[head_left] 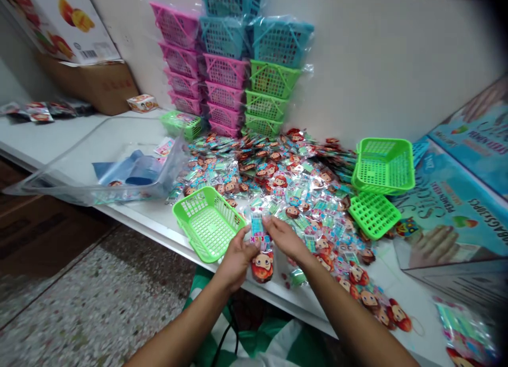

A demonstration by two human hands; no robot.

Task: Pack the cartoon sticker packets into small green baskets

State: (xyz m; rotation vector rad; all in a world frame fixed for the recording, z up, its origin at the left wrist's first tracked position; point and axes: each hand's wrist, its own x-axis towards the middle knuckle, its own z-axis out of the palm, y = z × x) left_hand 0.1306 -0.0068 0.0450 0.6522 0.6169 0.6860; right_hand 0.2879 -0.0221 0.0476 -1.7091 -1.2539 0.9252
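Lettering [257, 238] in pink capitals, of which "ICK" can be read, runs across the clear packet [262, 265], between a blue printed panel and a cartoon face with red hair. On the right, the blue carton [448, 198] carries flowing script too blurred to read for certain, and slanted capitals ending in what looks like "30PCS". The fruit carton [79, 18] at upper left shows a barcode, and the brown carton [107, 84] under it has faint reddish print, not legible.

The packet lies between the two hands, face end toward the person. The left hand [236, 258] is closed in a pinch on its middle, from the left side; the right hand [283, 237] has its fingertips drawn together at its upper right edge.

Just left of the packet, near the left hand, sits an open green basket [212, 227] on the white table [159, 213]. Beyond and to the right spreads a heap of similar packets [278, 182], with two more green baskets [383, 187] at its right edge. Wrapped pink, blue and green baskets [226, 71] stand in stacks behind the heap, and a clear tub [166, 171] with something blue inside lies to the left
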